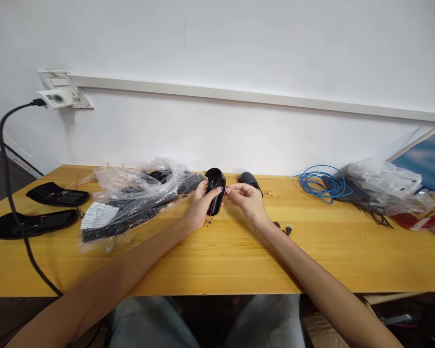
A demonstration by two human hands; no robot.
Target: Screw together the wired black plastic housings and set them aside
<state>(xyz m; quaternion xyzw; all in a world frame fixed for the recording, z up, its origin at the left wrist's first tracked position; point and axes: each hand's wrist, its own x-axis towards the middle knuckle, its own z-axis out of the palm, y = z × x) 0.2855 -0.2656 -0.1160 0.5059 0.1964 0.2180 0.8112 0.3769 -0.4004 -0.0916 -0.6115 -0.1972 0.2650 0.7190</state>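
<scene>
A black curved shell (214,208) with thin red wires inside stands tilted above the wooden table, and my left hand (200,203) grips it from the left side, thumb over its front. Small wire ends hang from its lower edge. Just right of the shell is my right hand (247,200), its thumb and forefinger pinched close to the shell's edge; what they hold is too small to make out. Behind my right hand a second dark shell (248,178) lies on the table, partly hidden by the fingers.
Plastic-wrapped black parts (141,203) and two black shells (58,195) lie left on the table (217,261). A black cable (7,179) runs down at far left. Coiled blue wire (322,184) and plastic bags (384,181) are right; small dark bits (287,230) sit by my right forearm.
</scene>
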